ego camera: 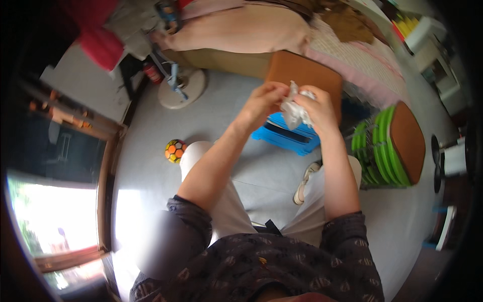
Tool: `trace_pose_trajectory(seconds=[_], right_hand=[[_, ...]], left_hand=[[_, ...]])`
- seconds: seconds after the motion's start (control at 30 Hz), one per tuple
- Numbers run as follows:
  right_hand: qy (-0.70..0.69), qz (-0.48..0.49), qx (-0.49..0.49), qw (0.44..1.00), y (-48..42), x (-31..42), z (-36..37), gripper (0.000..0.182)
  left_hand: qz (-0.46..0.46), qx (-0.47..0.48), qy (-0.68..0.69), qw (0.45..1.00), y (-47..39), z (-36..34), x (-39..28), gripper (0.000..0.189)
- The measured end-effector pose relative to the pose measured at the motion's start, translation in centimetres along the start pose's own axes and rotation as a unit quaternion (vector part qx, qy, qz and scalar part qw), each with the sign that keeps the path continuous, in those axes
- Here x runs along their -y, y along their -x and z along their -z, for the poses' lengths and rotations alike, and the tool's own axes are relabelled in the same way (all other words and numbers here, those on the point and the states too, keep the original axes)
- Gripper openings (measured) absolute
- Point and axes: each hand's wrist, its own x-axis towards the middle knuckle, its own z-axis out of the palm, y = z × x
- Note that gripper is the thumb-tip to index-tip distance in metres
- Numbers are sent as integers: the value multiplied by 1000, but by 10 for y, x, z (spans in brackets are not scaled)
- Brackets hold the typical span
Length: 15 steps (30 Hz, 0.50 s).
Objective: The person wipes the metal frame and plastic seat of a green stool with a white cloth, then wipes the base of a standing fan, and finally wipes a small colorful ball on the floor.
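A crumpled bundle of thin whitish plastic [293,111] is between my two hands, above a blue plastic stool [277,136]. My right hand [320,104] is wrapped around the bundle's right side, thumb on top. With its fingertips, my left hand [267,96] pinches the bundle's left edge; some of those fingers are hidden or blurred. Whether the bundle contains anything cannot be told. Just beyond my hands is a brown-topped seat [302,68], partly covered by my fingers in this view.
Green folding stools with a brown top [407,143] stand at right. A patterned ball [176,151] rests on the grey floor [151,124] by my left knee. A round-based stand [188,88] and a red bottle [152,73] are farther left. Ahead is a bed [241,28] with pink covers.
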Motion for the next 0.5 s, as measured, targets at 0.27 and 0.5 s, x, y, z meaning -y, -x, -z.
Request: trace_pose_trajectory(seconds=[0.27,0.5], right_hand=[[9,-12,28,1000,6,3,-7,17],[-12,-22,78,997,5,5,-32,18]], left_hand=[[-9,1,-135,991,6,6,5,29],[-11,-45,-79,996,30,22,-4,18]])
